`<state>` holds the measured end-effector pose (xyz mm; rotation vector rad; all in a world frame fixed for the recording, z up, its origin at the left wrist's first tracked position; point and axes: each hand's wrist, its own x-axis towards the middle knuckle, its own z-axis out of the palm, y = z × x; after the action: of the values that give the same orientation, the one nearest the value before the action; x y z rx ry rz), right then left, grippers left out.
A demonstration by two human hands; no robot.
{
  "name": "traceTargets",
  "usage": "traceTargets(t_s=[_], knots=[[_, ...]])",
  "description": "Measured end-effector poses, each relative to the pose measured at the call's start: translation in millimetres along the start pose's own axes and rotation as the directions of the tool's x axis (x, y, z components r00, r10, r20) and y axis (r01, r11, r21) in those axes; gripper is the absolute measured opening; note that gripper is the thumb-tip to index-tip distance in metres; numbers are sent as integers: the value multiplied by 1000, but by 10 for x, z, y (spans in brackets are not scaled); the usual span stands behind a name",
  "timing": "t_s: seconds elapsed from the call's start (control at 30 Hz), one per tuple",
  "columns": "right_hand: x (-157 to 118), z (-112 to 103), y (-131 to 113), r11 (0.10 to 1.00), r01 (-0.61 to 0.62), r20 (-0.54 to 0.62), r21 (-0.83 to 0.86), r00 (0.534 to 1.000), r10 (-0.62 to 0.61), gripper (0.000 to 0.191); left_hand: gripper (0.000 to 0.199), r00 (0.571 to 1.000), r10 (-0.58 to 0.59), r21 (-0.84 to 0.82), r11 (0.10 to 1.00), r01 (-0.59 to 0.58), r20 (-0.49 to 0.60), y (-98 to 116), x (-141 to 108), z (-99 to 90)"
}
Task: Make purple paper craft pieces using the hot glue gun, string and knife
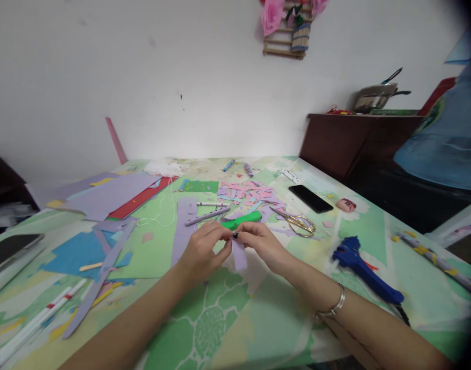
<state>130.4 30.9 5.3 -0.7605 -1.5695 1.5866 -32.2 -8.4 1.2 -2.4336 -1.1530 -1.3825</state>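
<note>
Near the middle of the table, my left hand [208, 247] and my right hand [263, 245] meet fingertip to fingertip. Between them they pinch a small dark piece [235, 235]; a short strip of purple paper [239, 255] hangs below it. Just beyond my fingers lies a bright green tool [252, 218], partly hidden by my hands. Behind that are a purple rolled stick [207, 216] and a white pen [212, 204]. Gold-handled scissors [301, 226] rest past my right hand.
Purple paper sheets [115, 192], blue paper [75, 252] and white sticks [38, 324] lie left. Pink scraps [246, 192] are heaped farther back. A black phone [310, 198], a blue glue gun [368, 271] and a decorated stick [435, 257] lie right.
</note>
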Motion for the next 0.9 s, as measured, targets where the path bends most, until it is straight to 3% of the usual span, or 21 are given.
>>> traceTargets(t_s=[0.17, 0.3, 0.47, 0.63, 0.9], knots=[[-1, -31, -25, 999, 8, 4, -42, 1000, -7, 12, 18, 939, -266, -238, 919, 315, 217, 61, 89, -117], [3, -53, -33, 996, -19, 9, -87, 1000, 20, 11, 14, 891, -370, -297, 847, 440, 264, 22, 117, -128], [18, -70, -21, 986, -31, 18, -165, 999, 34, 13, 13, 863, -382, -288, 830, 478, 330, -22, 106, -124], [21, -79, -10, 933, 95, 89, -347, 994, -68, 11, 12, 843, -395, -247, 832, 496, 365, 4, 117, -137], [-22, -50, -66, 802, 218, 105, -556, 976, -192, 6, 13, 864, -417, -197, 856, 478, 283, 12, 121, -110]])
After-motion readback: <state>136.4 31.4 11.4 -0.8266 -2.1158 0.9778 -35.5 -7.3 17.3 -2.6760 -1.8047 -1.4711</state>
